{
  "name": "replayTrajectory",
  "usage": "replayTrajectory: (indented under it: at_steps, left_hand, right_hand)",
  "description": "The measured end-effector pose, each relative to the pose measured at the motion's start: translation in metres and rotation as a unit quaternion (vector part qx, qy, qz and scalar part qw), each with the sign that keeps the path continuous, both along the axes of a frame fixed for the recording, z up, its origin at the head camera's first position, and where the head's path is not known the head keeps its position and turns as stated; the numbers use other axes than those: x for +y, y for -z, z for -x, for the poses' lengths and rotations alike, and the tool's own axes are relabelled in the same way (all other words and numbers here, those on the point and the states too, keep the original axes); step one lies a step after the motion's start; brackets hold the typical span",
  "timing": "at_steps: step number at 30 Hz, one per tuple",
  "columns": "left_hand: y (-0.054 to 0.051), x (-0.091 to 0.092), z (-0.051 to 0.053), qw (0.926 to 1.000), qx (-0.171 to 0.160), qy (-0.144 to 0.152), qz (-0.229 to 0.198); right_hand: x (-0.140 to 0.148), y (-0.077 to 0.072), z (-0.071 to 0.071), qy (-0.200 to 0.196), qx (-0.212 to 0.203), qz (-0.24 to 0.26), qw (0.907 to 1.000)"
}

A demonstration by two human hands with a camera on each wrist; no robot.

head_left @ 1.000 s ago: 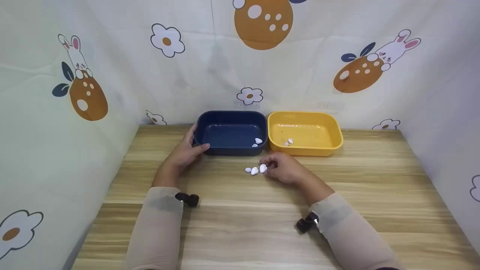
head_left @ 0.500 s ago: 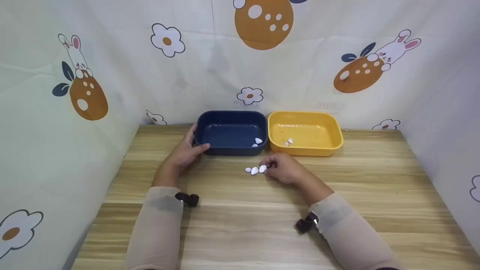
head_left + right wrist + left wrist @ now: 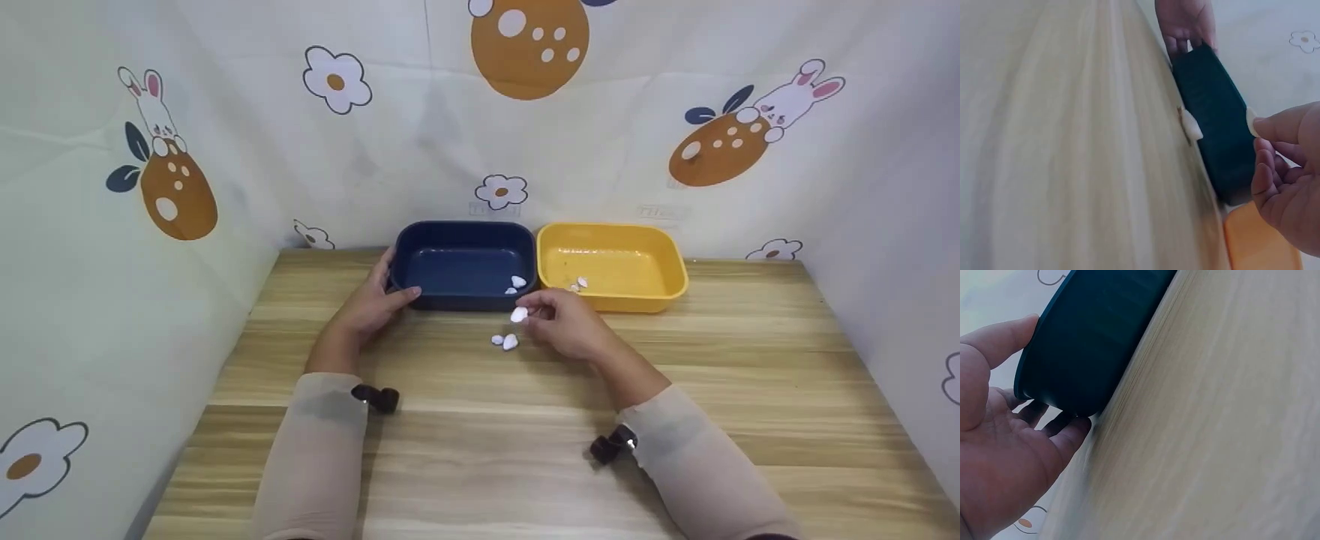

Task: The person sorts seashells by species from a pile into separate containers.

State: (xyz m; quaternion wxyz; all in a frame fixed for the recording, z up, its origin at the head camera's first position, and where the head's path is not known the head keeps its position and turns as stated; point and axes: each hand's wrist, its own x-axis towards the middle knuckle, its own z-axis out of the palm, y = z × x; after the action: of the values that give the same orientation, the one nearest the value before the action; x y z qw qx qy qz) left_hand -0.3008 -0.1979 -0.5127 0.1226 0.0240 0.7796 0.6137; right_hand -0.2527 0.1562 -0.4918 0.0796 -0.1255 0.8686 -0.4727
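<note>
My right hand (image 3: pixel 568 324) pinches a small white shell (image 3: pixel 519 314) between thumb and fingertips, just above the table at the front right corner of the navy blue container (image 3: pixel 461 302). In the right wrist view the held shell (image 3: pixel 1251 121) shows nearly edge-on. My left hand (image 3: pixel 367 304) grips the container's left end, thumb at the rim and fingers around the side; the left wrist view shows fingertips (image 3: pixel 1081 427) low against its wall. Two more white shells (image 3: pixel 510 342) lie on the table below my right hand. Another two (image 3: pixel 518 282) are inside the blue container, at its right.
A yellow container (image 3: pixel 641 303) stands right beside the blue one, with a few small white pieces (image 3: pixel 582 282) at its front left. Both are on a wood-grain table (image 3: pixel 480 450), near a patterned cloth backdrop (image 3: pixel 420 150).
My right hand has lifted one white shell off the table and moved it slightly up and towards the blue container. The left hand stays on the container's end.
</note>
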Motion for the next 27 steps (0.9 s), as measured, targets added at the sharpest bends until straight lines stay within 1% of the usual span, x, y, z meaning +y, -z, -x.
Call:
replayTrajectory:
  at_steps: [5,13,18,21,24,27]
  left_hand:
    - [0.001,0.001,0.001,1.0,0.002,0.0,-0.004]
    - [0.001,0.0,0.002,1.0,0.005,0.001,-0.004]
    - [0.002,0.001,0.002,0.9999,0.003,0.0,-0.015]
    - [0.003,0.002,0.002,0.9999,0.005,0.002,-0.015]
    - [0.003,0.001,0.003,0.9998,0.008,0.003,-0.017]
    - [0.004,0.0,0.003,0.9999,0.007,0.0,-0.015]
  right_hand:
    - [-0.011,-0.011,0.005,0.028,0.001,0.027,0.9992]
    - [-0.031,-0.021,0.022,0.045,0.02,0.009,0.9987]
    - [-0.042,-0.029,0.034,0.051,0.013,-0.002,0.9986]
    - [-0.046,-0.035,0.04,0.057,0.003,-0.005,0.9984]
    - [-0.05,-0.039,0.045,0.06,-0.009,-0.004,0.9981]
    - [-0.054,-0.042,0.049,0.058,-0.007,-0.006,0.9983]
